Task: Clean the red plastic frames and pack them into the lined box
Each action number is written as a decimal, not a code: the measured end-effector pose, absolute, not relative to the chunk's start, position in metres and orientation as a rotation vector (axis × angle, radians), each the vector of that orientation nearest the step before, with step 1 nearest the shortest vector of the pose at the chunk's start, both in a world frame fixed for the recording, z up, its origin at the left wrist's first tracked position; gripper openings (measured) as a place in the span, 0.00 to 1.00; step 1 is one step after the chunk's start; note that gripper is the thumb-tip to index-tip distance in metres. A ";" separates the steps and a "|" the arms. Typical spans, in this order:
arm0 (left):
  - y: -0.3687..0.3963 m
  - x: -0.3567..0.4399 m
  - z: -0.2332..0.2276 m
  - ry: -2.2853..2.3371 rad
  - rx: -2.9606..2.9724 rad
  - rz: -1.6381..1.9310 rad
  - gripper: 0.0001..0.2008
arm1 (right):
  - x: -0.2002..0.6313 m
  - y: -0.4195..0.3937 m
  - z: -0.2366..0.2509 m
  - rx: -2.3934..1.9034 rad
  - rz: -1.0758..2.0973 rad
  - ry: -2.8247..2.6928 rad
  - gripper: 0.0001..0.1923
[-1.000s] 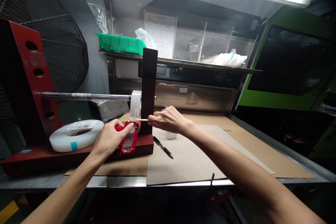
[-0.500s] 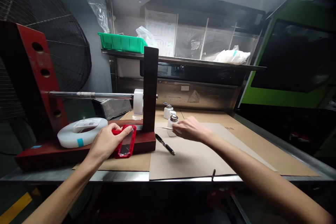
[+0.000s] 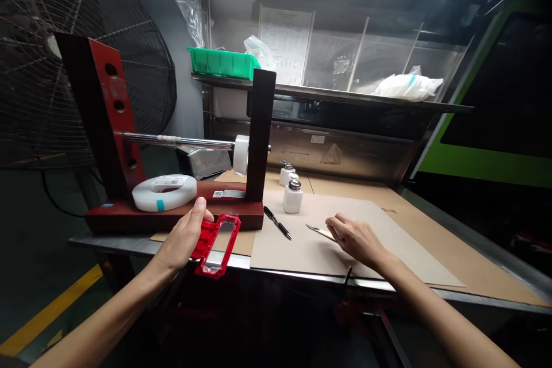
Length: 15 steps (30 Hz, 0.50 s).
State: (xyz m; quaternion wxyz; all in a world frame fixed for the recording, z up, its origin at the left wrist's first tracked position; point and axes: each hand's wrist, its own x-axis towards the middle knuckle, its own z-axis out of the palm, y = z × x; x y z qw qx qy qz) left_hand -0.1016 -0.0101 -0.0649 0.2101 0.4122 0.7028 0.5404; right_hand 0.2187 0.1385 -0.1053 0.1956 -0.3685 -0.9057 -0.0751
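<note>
My left hand (image 3: 184, 237) is closed on a red plastic frame (image 3: 221, 247) with a clear window, held tilted in front of the bench's edge. Red hinged-looking parts lie partly behind my fingers. My right hand (image 3: 352, 237), fingers bent together, grips the pale handle of a small craft knife (image 3: 319, 231). Its blade points left, low over the cardboard sheet (image 3: 297, 256); whether it touches the sheet I cannot tell. A black pen (image 3: 278, 223) lies left of the blade. Behind it stand two white pump bottles, the nearer bottle (image 3: 292, 199) with a metal top.
At left a dark red wooden stand (image 3: 257, 144) carries a metal rod with a white tape roll (image 3: 241, 155). A larger tape roll (image 3: 144, 198) lies on its base. Above the bench, a shelf holds a green bin (image 3: 222, 63) and a white bag (image 3: 409, 86). A large fan (image 3: 142, 40) stands at left.
My right hand has moved from beside the bottles toward the front right with the knife. My left hand has brought the red frame lower and nearer. The view has shifted.
</note>
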 end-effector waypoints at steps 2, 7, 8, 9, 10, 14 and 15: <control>-0.018 -0.090 -0.064 1.850 1.023 1.484 0.25 | 0.204 0.117 -0.098 -0.948 -0.082 -2.507 0.15; -0.050 -0.047 -0.083 1.494 0.733 1.350 0.27 | 0.151 0.053 -0.112 -0.644 0.946 -2.333 0.18; -0.059 -0.037 -0.091 1.435 0.689 1.316 0.28 | 0.142 0.040 -0.121 -0.578 1.207 -2.234 0.20; -0.069 -0.027 -0.100 1.388 0.644 1.287 0.29 | 0.135 0.029 -0.131 -0.515 1.419 -2.137 0.22; -0.078 -0.019 -0.110 1.351 0.599 1.261 0.30 | 0.129 0.017 -0.141 -0.461 1.558 -2.064 0.22; -0.114 0.004 -0.143 1.254 0.415 1.290 0.31 | 0.116 -0.023 -0.174 -0.305 1.876 -1.885 0.12; -0.123 0.006 -0.149 1.237 0.374 1.311 0.31 | 0.113 -0.031 -0.180 -0.274 1.937 -1.863 0.10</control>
